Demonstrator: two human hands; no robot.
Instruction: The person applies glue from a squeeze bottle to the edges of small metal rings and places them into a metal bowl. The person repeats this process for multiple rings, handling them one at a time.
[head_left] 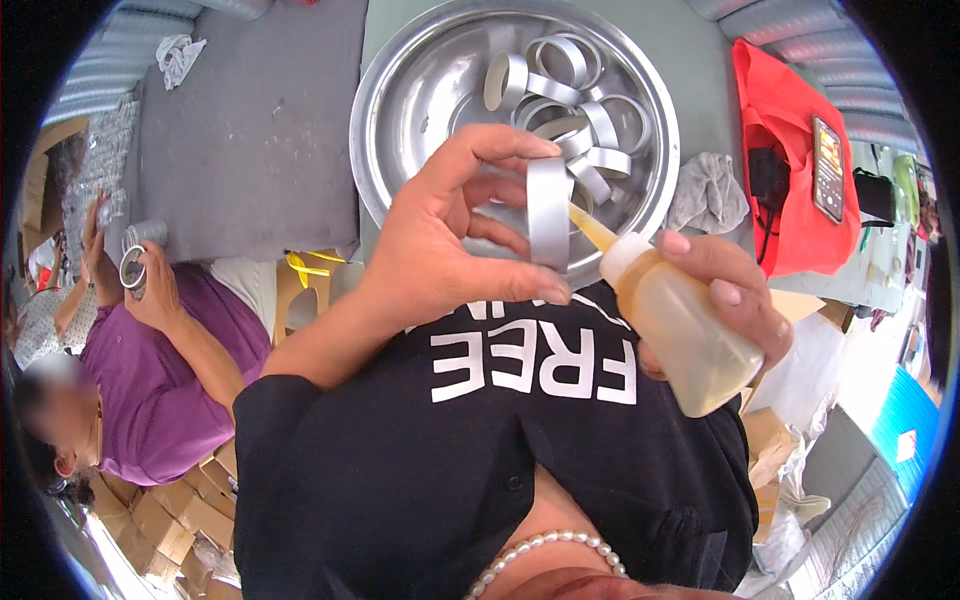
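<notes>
My left hand (450, 225) grips a silver metal ring (548, 215) between thumb and fingers, holding it up in front of my chest. In my right hand (735, 295) is a squeeze bottle (690, 335), translucent with yellowish liquid inside and a white collar. Its yellowish pointed nozzle (592, 228) tilts toward the ring's right edge; whether it touches the ring I cannot tell. Just beyond my hands stands a round steel basin (400, 120) holding several more silver rings (600, 125) in a loose heap.
A grey cloth (708, 193) lies right of the basin, beside a red bag (800, 200) with a phone (828, 168) on it. To the left stretches a dark grey tabletop (250, 120). A co-worker in purple (170, 385) holds a ring there. Cardboard boxes (165, 525) lie behind.
</notes>
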